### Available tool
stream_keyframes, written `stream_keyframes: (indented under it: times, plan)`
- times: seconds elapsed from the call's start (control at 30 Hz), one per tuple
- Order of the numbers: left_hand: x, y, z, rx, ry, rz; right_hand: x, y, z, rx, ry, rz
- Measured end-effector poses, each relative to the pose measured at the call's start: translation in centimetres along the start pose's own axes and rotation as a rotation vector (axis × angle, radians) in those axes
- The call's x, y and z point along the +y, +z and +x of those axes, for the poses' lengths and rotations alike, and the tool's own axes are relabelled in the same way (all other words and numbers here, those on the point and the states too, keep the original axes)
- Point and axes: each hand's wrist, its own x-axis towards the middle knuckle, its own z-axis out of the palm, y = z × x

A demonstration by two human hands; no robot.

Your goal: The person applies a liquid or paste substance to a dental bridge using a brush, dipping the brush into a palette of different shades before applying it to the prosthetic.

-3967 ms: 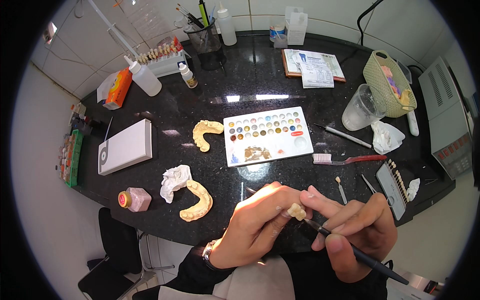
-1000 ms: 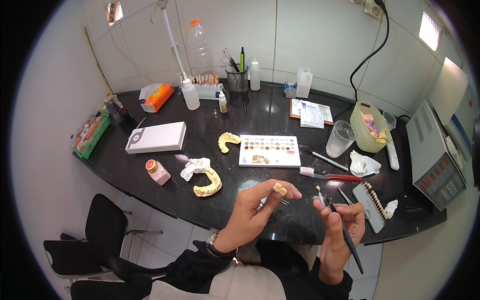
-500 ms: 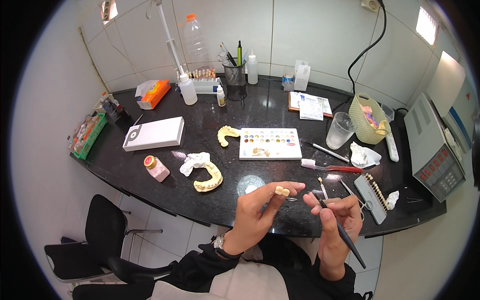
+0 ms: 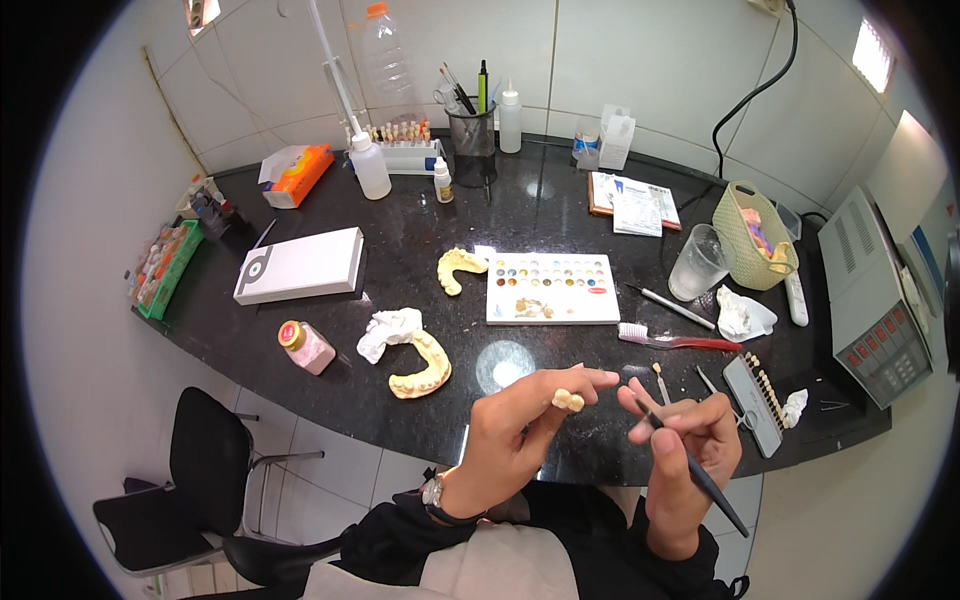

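Observation:
Between thumb and fingers, my left hand (image 4: 515, 420) pinches a small cream dental crown piece (image 4: 568, 401) shaped like joined teeth. A thin black-handled brush (image 4: 705, 475) slants through the fingers of my right hand (image 4: 690, 450), its tip pointing up and left toward the crown piece, apart from it. Beyond my hands lies a white palette (image 4: 552, 305) with rows of coloured wells. Left of it are a yellowish plaster dental arch (image 4: 460, 272) and a larger arch model (image 4: 425, 370) beside crumpled white tissue (image 4: 388, 333).
Around the right side are a toothbrush (image 4: 680, 340), a clear cup (image 4: 697, 265), a tooth shade guide (image 4: 755, 405), a green basket (image 4: 750, 240) and a grey machine (image 4: 880, 300). A pink-filled jar (image 4: 308, 348) and a white box (image 4: 300, 267) stand left.
The view has shifted slightly. Both hands keep their grips; the crown piece is turned a little, showing more of its top, and the brush stays close to it.

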Motion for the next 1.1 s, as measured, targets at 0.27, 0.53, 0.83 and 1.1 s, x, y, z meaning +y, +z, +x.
stream_keyframes:
  times: [0.27,0.53,0.83,1.1]
  plan:
    - [-0.4,-1.5,0.7,-0.092,0.075,0.087,-1.4,2.0,1.4,-0.193,0.022,-0.206]
    - [0.1,-1.1,1.2,-0.042,0.066,0.163,-2.2,3.0,1.9,-0.181,0.049,-0.323]
    - [-0.4,-1.5,0.8,-0.118,0.053,0.149,-2.0,2.8,1.9,-0.156,0.064,-0.291]
    - [0.2,-0.8,1.2,-0.045,0.050,0.162,-2.0,2.7,1.9,-0.162,0.056,-0.285]
